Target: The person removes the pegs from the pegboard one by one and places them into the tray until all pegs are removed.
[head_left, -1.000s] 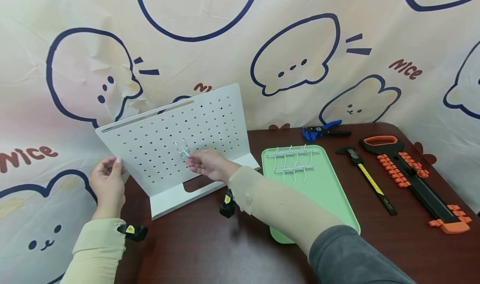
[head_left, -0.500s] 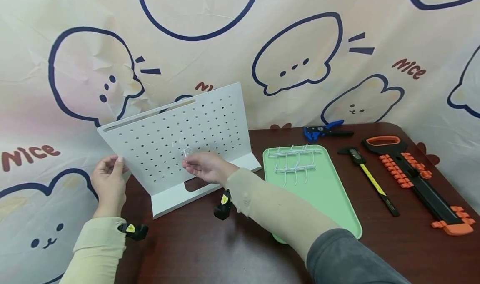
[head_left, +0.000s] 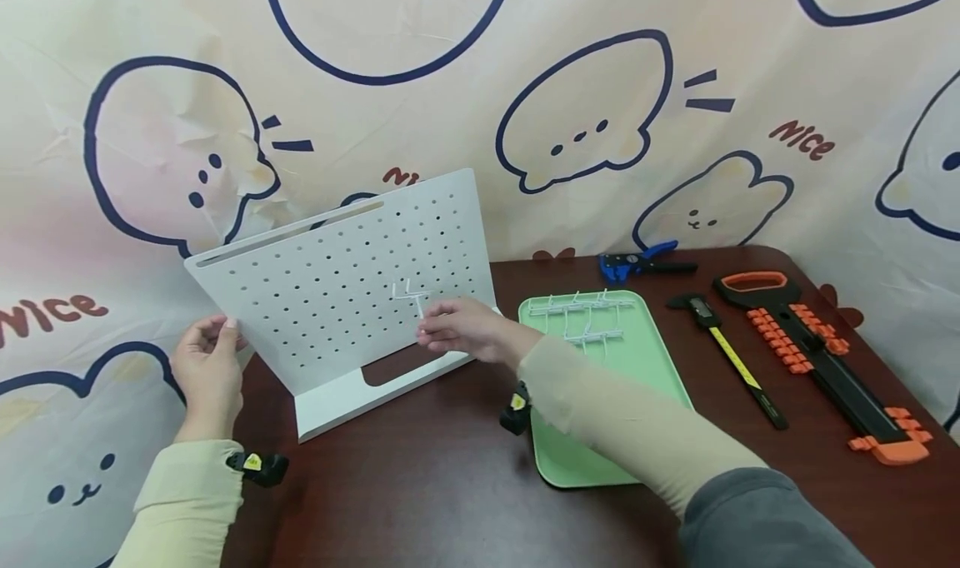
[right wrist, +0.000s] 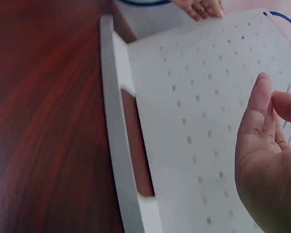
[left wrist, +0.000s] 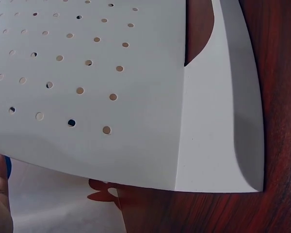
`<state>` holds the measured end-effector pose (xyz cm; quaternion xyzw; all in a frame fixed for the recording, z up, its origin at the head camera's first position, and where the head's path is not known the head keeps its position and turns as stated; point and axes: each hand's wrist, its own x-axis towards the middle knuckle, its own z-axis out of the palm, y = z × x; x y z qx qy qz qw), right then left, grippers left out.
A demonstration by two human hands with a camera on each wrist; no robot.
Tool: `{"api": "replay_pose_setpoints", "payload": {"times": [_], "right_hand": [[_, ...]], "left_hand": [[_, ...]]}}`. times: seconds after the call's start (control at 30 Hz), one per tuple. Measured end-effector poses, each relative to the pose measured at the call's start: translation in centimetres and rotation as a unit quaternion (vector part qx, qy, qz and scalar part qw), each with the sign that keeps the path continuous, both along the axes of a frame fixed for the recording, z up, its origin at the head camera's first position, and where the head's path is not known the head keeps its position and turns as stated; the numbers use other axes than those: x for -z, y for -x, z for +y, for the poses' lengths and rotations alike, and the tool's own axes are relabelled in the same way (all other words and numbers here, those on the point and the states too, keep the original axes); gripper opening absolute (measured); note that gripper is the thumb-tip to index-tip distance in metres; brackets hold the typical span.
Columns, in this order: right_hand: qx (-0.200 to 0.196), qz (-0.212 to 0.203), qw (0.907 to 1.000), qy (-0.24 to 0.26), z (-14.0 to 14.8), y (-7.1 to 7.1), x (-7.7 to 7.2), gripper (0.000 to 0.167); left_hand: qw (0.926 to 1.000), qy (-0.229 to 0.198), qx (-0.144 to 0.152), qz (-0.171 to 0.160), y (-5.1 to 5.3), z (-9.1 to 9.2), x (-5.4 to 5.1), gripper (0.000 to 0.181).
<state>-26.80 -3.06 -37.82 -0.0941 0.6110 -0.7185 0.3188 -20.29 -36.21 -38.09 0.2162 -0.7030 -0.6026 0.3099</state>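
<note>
In the head view a white pegboard (head_left: 337, 285) with rows of round holes leans back on its base. My left hand (head_left: 208, 376) grips the board's left edge, with the thumb and fingers at the rim; the left wrist view shows only a small part of that hand (left wrist: 0, 194). My right hand (head_left: 476, 331) pinches a white wire pegboard hook (head_left: 408, 291) by its stem, in front of the board's lower right half. Two prongs of the hook point up. The right wrist view has this hand (right wrist: 266, 150) before the board, with the hook partly hidden behind the fingers.
Right of the board lies a green tray (head_left: 581, 455) bearing several white wire hooks (head_left: 592, 318). Beyond it are a blue and black wire stripper (head_left: 637, 261), a digital caliper (head_left: 727, 347) and a black and orange tool rack (head_left: 825, 360). A printed cloth (head_left: 420, 118) hangs behind the table.
My right hand has moved to the right along the board, carrying the hook from near the middle toward the right side. The left hand keeps its place on the edge.
</note>
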Motion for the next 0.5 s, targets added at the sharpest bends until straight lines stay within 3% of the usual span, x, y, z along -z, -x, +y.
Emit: {"api": "replay_pose_setpoints", "payload": {"times": [0.2,0.5], "right_hand": [[0.034,0.025,0.9986,-0.031,4.8,0.5,1.0,0.015],[0.076,0.047,0.9927,-0.081,11.2,0.8,1.7,0.027]], "left_hand": [[0.9999,-0.006,0.000,0.008,0.0,0.2,-0.2,0.007],[0.9999,-0.012,0.000,0.008,0.1,0.0,0.0,0.006]]}}
